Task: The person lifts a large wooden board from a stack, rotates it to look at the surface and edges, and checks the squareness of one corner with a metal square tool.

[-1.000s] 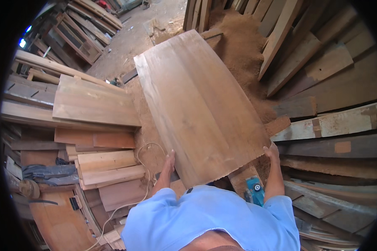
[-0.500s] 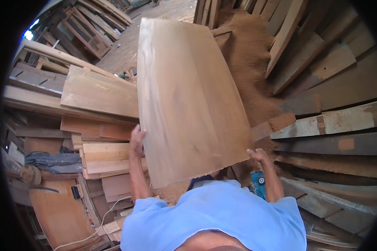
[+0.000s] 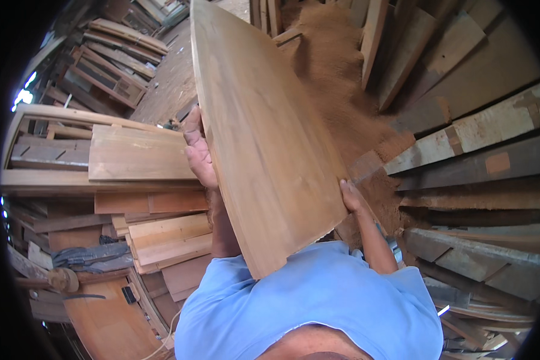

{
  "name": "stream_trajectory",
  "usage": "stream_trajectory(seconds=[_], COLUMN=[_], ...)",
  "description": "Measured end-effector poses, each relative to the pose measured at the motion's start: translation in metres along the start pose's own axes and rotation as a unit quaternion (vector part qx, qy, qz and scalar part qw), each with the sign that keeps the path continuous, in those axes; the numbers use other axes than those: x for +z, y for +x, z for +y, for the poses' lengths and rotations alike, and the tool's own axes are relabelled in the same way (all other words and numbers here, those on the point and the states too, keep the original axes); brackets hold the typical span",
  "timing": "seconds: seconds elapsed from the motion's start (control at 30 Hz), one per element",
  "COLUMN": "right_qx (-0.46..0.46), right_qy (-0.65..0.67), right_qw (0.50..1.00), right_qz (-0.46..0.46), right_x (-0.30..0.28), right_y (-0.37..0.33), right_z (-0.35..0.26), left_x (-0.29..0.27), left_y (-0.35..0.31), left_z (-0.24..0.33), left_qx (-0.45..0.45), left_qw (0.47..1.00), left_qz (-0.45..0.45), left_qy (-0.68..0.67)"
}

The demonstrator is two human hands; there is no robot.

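Observation:
A wide, light-brown wooden board [image 3: 270, 138] is held up in front of my chest, tilted, with its left edge raised so that its thickness shows. My left hand [image 3: 199, 150] supports the board at its left edge, palm against it, with the fingertips partly hidden. Near the lower right corner, my right hand [image 3: 352, 197] grips the board's right edge, its fingers partly out of sight beneath. The board's near end looks rough and comes close to my blue shirt [image 3: 312, 294].
Another plank [image 3: 135, 153] lies on a wooden frame at the left, above stacked boards [image 3: 168, 240]. A sawdust heap [image 3: 324, 90] covers the ground ahead. Long timbers [image 3: 480, 132] lean along the right. Part of a teal tool [image 3: 395, 247] shows beside my right forearm.
The board has tilted, its left edge rising and its far end shifting left. My left hand has moved farther up its left edge, palm now showing. My right hand has moved slightly forward.

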State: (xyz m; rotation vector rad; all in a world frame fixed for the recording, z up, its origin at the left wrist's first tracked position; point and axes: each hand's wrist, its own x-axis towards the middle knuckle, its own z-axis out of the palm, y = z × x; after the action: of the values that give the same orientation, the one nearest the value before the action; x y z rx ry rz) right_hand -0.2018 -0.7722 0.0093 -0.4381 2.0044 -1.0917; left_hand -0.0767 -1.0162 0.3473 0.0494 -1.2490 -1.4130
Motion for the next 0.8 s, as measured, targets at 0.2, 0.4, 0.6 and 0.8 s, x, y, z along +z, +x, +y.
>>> stream_trajectory(seconds=[0.2, 0.4, 0.6, 0.8], right_qx=[-0.076, -0.462, -0.303, -0.061], right_qy=[0.075, 0.104, 0.166, 0.163], right_qw=[0.994, 0.877, 0.931, 0.971], right_qz=[-0.021, -0.085, -0.113, -0.166], right_x=[-0.014, -0.048, -0.041, -0.05], right_y=[-0.039, -0.026, 0.052, 0.022], right_z=[-0.114, -0.248, -0.204, 0.012], left_x=[0.046, 0.075, 0.09, 0.104], left_y=[0.013, 0.017, 0.024, 0.029], left_z=[-0.009, -0.033, -0.038, -0.052], left_qx=[0.002, 0.022, 0.038, 0.046], left_qw=[0.992, 0.989, 0.988, 0.983], left_qz=[-0.116, -0.141, -0.146, -0.177], left_qy=[-0.054, -0.029, 0.023, 0.033])
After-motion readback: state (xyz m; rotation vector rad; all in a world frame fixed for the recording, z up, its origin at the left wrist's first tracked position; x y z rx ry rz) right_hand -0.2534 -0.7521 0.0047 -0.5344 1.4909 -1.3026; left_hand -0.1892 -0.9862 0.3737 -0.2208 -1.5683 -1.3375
